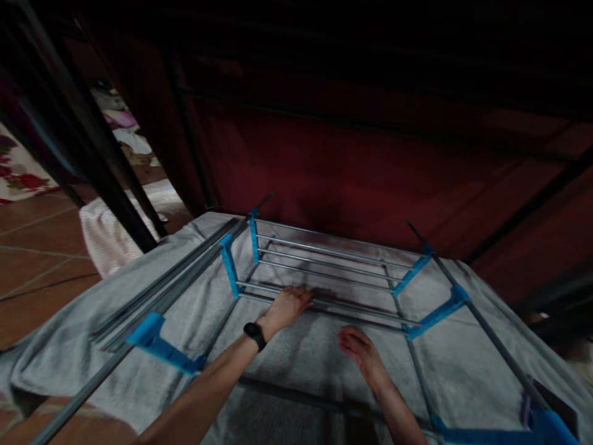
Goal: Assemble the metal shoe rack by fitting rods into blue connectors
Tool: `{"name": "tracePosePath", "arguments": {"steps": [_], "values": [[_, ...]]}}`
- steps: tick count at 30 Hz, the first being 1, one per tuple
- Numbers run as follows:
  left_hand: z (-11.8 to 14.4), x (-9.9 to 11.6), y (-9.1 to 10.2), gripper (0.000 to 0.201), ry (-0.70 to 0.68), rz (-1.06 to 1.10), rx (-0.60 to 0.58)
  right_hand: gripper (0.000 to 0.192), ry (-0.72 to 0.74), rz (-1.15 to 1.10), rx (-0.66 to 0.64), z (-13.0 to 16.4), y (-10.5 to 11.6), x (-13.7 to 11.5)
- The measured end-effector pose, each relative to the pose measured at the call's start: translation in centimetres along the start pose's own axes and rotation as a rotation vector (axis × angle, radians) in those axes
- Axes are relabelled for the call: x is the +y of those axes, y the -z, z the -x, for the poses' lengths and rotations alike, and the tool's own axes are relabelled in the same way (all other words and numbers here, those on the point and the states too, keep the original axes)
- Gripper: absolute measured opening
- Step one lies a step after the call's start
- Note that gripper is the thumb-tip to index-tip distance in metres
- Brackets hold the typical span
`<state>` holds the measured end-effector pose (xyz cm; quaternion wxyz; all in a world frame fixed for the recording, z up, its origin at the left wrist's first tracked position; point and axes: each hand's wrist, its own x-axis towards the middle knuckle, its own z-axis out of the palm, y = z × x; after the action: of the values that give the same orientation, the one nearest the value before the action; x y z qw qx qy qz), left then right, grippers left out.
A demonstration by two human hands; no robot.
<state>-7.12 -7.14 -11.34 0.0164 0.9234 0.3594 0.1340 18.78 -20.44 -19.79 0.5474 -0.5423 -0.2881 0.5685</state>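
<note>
I press both flat, open hands, left hand (288,307) and right hand (357,346), evenly on the grey cloth (296,352) (mid-frame) beside the rack rods (324,272).

Dim, reddish scene; upper half nearly black, edges warped.

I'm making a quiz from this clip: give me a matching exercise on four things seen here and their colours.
Things:
1. rack joints
2. wristband on the left hand
3. towel under the rack
4. floor tiles

Colours:
a. black
b. reddish brown
c. blue
d. grey

Pairs: 1-c, 2-a, 3-d, 4-b
</note>
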Motion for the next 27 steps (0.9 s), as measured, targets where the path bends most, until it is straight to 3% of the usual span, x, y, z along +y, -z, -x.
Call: {"name": "tracePosePath", "arguments": {"steps": [8, 13, 21, 27], "values": [[-0.1, 0.4, 0.7, 0.023, -0.002, -0.059, -0.044, 0.039, 0.081, -0.018, 0.286, 0.2, 4.4, -2.2], [-0.1, 0.4, 0.7, 0.025, -0.003, -0.083, -0.046, 0.034, 0.110, -0.139, 0.448, -1.2, 7.5, -3.8], [-0.3, -0.1, 0.7, 0.033, -0.002, -0.003, -0.047, 0.017, 0.129, -0.302, 0.449, -3.3, 10.5, -5.5], [-0.4, -0.2, 0.6, 0.033, 0.016, 0.002, -0.068, 0.010, 0.137, -0.364, 0.520, -3.6, 12.1, -5.7]]}}
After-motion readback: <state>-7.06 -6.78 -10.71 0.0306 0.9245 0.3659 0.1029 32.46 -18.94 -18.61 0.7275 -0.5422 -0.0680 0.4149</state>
